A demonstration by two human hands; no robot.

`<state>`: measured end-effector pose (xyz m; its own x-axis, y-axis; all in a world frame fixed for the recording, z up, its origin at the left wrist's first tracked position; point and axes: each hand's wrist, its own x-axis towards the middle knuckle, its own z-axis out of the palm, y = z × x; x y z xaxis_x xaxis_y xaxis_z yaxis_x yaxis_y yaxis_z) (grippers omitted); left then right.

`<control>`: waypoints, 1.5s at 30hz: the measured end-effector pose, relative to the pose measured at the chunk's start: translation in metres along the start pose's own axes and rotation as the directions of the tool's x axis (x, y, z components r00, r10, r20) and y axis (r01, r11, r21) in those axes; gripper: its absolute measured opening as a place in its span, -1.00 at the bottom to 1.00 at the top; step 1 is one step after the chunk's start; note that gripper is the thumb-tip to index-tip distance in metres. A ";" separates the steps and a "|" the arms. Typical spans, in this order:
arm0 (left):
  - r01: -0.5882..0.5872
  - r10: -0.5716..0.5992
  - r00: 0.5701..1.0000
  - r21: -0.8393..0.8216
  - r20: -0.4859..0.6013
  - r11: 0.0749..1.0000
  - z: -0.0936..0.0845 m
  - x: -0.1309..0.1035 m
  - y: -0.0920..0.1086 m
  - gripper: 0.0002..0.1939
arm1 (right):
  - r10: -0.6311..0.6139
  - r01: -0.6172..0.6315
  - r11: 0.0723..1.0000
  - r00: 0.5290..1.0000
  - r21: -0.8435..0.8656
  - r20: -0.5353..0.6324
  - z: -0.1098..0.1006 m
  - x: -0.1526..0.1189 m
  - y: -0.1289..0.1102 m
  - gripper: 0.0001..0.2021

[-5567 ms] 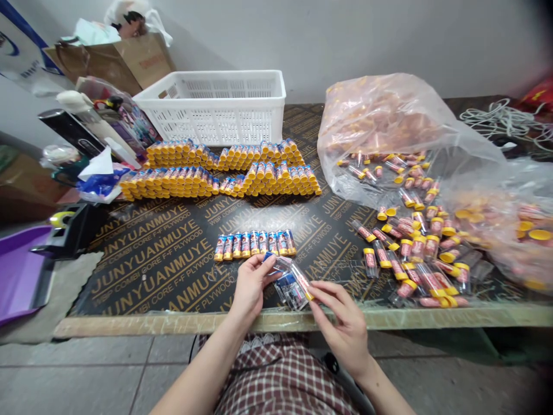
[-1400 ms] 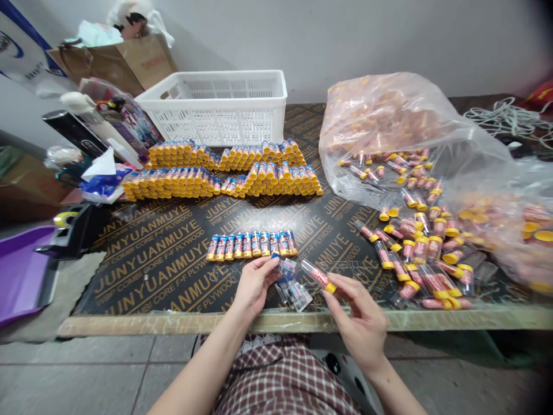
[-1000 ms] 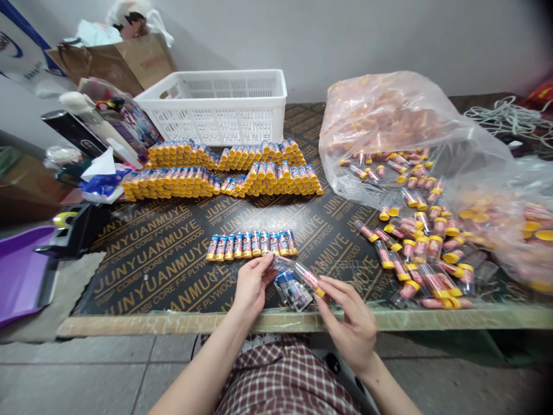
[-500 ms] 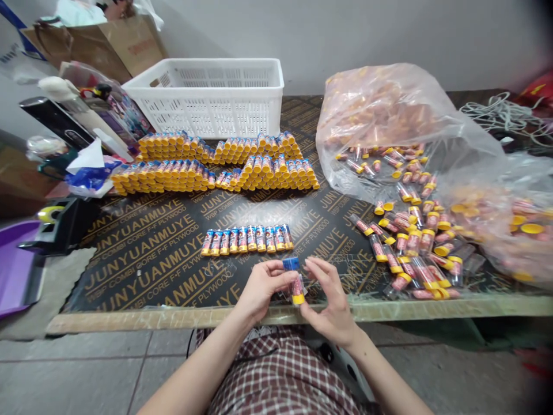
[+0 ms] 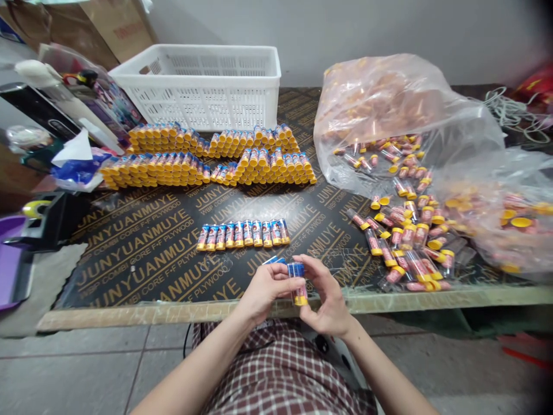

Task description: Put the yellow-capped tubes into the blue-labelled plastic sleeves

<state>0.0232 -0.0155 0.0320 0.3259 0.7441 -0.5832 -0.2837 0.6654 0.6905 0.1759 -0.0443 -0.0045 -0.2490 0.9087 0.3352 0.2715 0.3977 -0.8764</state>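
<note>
My left hand (image 5: 270, 288) is closed in a pinch on a small clear tube (image 5: 299, 295) with pink contents and a yellow cap at its lower end. A blue printed band lies around the tube's upper end. More blue strips (image 5: 274, 260) stick out behind the left fingers. My right hand (image 5: 324, 297) curls around the same tube from the right, fingertips at the blue end and thumb close to the yellow cap. Just beyond the hands stands a row of several tubes (image 5: 243, 234) with blue labels and yellow ends.
Stacked labelled tubes (image 5: 159, 167) lie in front of a white plastic crate (image 5: 207, 86). To the right, loose unlabelled tubes (image 5: 410, 236) spill from a large clear plastic bag (image 5: 384, 98). A purple dustpan (image 5: 11, 271) is at the left. The table's front edge (image 5: 142, 315) runs beneath my wrists.
The right fingers have closed in from apart to the tube's top. The blue piece now sits around the tube's upper end, and blue strips show behind the left hand. The view has shifted slightly.
</note>
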 end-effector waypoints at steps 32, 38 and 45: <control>0.188 0.632 0.654 0.898 -0.416 0.397 -0.195 0.019 0.091 -0.55 | 0.205 -0.174 0.873 0.979 -0.455 0.018 0.012 0.107 0.056 -0.69; 0.353 0.671 0.625 0.911 -0.398 0.212 -0.186 0.007 0.093 -0.51 | 0.195 -0.183 0.754 0.979 -0.631 -0.051 -0.014 0.107 0.060 -0.70; -0.205 0.766 0.605 0.886 -0.219 0.416 -0.100 0.006 0.046 -0.70 | 0.198 -0.374 0.437 0.927 -0.818 -0.319 -0.111 0.091 0.079 -0.63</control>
<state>-0.0780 0.0249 0.0175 -0.2179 0.9725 0.0822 0.6141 0.0711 0.7860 0.2780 0.0840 -0.0053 0.1193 0.9615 0.2476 0.9723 -0.0626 -0.2254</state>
